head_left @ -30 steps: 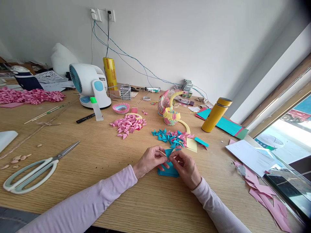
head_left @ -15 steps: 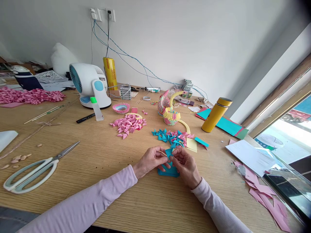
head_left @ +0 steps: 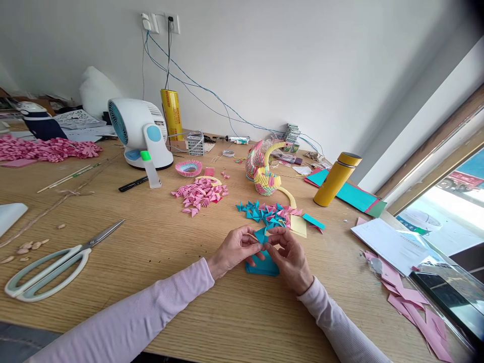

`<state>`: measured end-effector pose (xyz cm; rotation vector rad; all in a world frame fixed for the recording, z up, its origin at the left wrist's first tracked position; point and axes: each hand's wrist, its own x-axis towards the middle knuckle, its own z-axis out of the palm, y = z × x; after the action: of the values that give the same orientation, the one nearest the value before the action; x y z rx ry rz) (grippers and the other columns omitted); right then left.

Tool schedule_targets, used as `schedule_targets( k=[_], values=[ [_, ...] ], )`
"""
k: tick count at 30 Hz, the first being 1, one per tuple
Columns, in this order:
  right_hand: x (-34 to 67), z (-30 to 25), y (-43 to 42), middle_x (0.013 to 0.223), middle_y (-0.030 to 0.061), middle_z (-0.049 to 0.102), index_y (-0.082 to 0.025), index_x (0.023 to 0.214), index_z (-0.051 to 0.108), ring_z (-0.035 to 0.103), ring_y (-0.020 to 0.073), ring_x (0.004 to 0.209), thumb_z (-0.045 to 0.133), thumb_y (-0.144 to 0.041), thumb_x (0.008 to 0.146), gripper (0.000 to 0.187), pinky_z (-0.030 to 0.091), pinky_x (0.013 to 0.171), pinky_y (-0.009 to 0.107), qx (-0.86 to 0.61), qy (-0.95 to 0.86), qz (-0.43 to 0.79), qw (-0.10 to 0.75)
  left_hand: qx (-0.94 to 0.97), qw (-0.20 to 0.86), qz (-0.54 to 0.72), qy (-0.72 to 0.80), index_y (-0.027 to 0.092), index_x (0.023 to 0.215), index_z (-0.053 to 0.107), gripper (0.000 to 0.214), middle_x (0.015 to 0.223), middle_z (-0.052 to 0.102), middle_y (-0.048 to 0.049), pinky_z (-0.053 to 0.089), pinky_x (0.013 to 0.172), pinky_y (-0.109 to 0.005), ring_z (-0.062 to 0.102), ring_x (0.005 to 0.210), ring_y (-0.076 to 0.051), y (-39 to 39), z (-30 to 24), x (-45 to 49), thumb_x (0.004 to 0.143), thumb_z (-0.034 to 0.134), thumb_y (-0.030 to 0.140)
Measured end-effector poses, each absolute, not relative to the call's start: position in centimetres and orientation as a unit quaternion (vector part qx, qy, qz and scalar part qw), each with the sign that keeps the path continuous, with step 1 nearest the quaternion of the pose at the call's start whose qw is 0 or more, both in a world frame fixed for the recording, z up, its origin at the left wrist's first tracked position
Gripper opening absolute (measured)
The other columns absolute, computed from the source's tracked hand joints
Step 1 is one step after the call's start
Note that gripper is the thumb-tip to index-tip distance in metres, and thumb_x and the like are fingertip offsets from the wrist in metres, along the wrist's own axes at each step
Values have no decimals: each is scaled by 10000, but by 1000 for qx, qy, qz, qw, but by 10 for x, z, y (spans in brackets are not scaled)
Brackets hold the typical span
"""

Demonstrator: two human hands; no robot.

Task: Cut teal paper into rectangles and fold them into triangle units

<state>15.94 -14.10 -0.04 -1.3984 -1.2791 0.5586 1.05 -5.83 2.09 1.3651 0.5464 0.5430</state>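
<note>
Between my fingertips is a small folded piece of blue paper [head_left: 261, 235], its triangular flap pointing up and away. My left hand [head_left: 238, 251] pinches it from the left, thumb against forefinger. From the right, my right hand [head_left: 289, 256] grips the same piece between thumb and fingers. Under my hands lies a stack of blue paper rectangles [head_left: 262, 266], partly covered by my fingers. Just beyond, a pile of folded blue and pink paper triangles [head_left: 264, 214] is spread on the table, beside pale yellow paper slips [head_left: 298, 225].
Scissors [head_left: 68, 262] lie at left. Farther back stand a white fan [head_left: 139, 131], a glue bottle [head_left: 151, 171], a pink triangle pile [head_left: 200, 192], folded-paper swans [head_left: 266, 176] and a yellow flask [head_left: 336, 179]. Pink paper strips [head_left: 416, 307] and a phone [head_left: 446, 292] are at right.
The blue paper's upper part has tilted and now shows as a clearer triangle between my fingers. Both hands stay in nearly the same place.
</note>
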Motion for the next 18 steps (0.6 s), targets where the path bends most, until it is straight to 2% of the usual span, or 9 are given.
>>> schedule_targets(
  k=[2,6,8,11,13,15,18],
  values=[
    [160,1,-141,807,21,614,-217,1063,479,620,157,708,593,-270,821,272,422,472,211,-594,-563,199,538,662,661,248,251,145,950,526,383,831,637,-50,439,437,-203,620,578,-134,-58,23,10,706,713,373],
    [161,9,-144,776,3,592,-225,1109,456,595,138,673,543,-184,822,303,466,503,216,-587,-628,144,490,765,513,313,229,170,1025,617,328,1054,622,-73,468,598,-214,563,622,-86,-54,25,7,738,684,314],
    [160,13,-145,766,-1,579,-221,1113,458,586,134,664,526,-160,817,310,474,502,213,-581,-648,135,474,789,469,323,230,174,972,656,246,973,642,-60,444,582,-205,562,658,-109,-53,23,7,775,640,321],
    [157,15,-143,763,0,573,-216,1062,485,600,139,682,532,-168,815,256,473,500,210,-588,-627,131,494,783,480,312,243,151,837,666,202,730,623,-31,419,552,-205,554,656,-136,-51,18,8,806,601,340],
    [157,13,-139,754,-3,576,-215,1034,485,619,138,663,542,-205,830,213,473,490,211,-588,-594,162,524,758,530,295,239,140,861,653,209,648,595,-10,428,563,-215,547,608,-130,-51,17,9,803,606,335],
    [158,10,-135,745,-8,579,-215,1023,478,634,139,632,552,-255,844,199,477,469,213,-580,-568,202,548,735,570,288,229,133,932,643,245,668,615,-11,441,584,-222,565,611,-131,-51,18,9,779,640,326],
    [162,8,-131,747,-5,587,-216,1029,481,630,139,611,582,-306,837,235,476,441,211,-572,-566,220,552,736,567,299,218,138,944,656,262,840,675,-56,456,651,-230,614,776,-171,-51,24,7,783,642,345]
  ],
)
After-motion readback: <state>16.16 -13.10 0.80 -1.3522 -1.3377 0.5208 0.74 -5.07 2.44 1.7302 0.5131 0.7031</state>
